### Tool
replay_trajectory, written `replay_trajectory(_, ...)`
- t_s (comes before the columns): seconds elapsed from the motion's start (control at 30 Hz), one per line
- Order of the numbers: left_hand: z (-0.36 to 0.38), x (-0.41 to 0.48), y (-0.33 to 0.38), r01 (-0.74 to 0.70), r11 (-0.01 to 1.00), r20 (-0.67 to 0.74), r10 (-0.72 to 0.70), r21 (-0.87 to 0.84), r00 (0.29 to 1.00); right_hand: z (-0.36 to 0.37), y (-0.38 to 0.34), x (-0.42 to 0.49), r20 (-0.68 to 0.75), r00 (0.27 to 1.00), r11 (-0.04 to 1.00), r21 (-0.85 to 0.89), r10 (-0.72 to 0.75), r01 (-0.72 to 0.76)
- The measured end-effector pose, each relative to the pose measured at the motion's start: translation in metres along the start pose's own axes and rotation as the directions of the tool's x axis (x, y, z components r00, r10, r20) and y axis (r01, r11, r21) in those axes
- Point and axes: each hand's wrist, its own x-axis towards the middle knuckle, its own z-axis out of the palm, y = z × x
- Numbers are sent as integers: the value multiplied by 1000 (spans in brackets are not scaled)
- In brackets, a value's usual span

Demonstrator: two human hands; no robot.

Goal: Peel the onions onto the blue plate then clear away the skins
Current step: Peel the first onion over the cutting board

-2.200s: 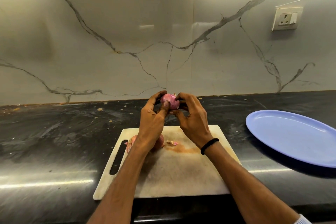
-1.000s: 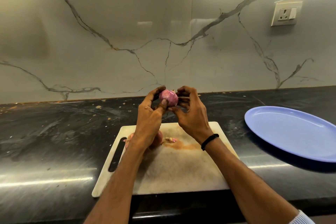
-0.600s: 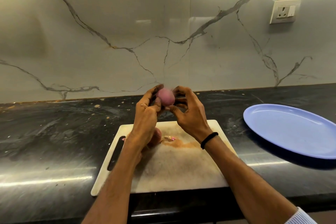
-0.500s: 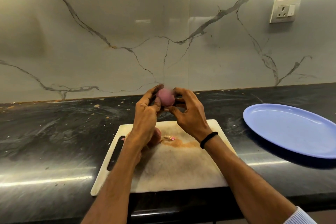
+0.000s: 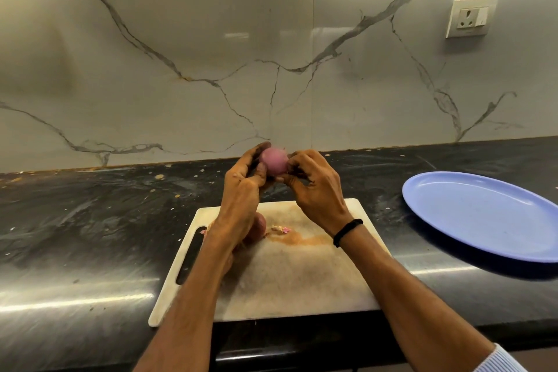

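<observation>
A small purple onion is held up in the air above the far edge of the cutting board. My left hand grips it from the left with thumb and fingers. From the right, my right hand pinches it with curled fingertips. A second onion lies on the board, mostly hidden behind my left wrist. A small scrap of skin lies beside it. The blue plate sits on the counter to the right with nothing on it.
The board lies at the front edge of a black stone counter speckled with crumbs. A marble wall rises behind, with a wall socket at the upper right.
Both hands have turned the onion between the fingers; its smooth purple side now faces me. The hands stay in the same place above the board.
</observation>
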Motion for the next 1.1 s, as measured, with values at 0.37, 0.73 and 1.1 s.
replay_trajectory(0.37,3,-4,7,-48,998,-29,49,34,998,0,-8,0,47,999,989,144,18,-25)
replay_trajectory(0.73,2,-3,6,-48,994,-59,54,97,997,1,-5,-1,-24,999,1000,-4,-20,20)
replay_trajectory(1.1,-1,-2,4,-49,998,-80,52,44,995,-2,-9,1,-90,995,996,77,45,-38)
